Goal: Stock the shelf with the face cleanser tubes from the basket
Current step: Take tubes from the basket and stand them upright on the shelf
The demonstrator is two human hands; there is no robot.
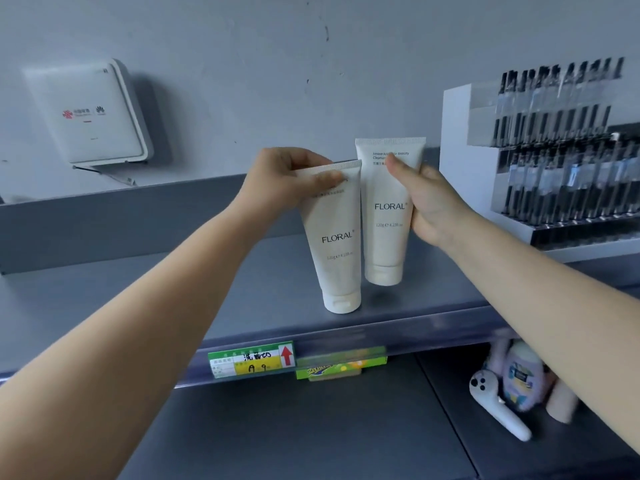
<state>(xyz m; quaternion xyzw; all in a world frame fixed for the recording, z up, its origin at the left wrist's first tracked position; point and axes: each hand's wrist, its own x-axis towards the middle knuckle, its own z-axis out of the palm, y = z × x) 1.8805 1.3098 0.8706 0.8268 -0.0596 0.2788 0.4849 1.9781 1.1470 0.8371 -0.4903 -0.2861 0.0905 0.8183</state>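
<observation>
Far left, on the wall: white router box (91, 114). Centre, on grey shelf (173, 289): left hand (287, 178), grip closed in a pinch on the crimped top of left cleanser tube (334, 237), thumb in front, fingers behind; tube cap-down on the shelf, tilted, top leaning left. Just beside, touching or nearly so: right cleanser tube (388, 209), upright on its cap, slightly farther back, gripped at its right edge by right hand (426, 206), thumb across the printed front. Right: white tiered display rack (540, 157) of dark slender items, near the right hand. Below, on shelf edge: green-yellow price label (251, 360); lower right: blurred toiletries (519, 379)
</observation>
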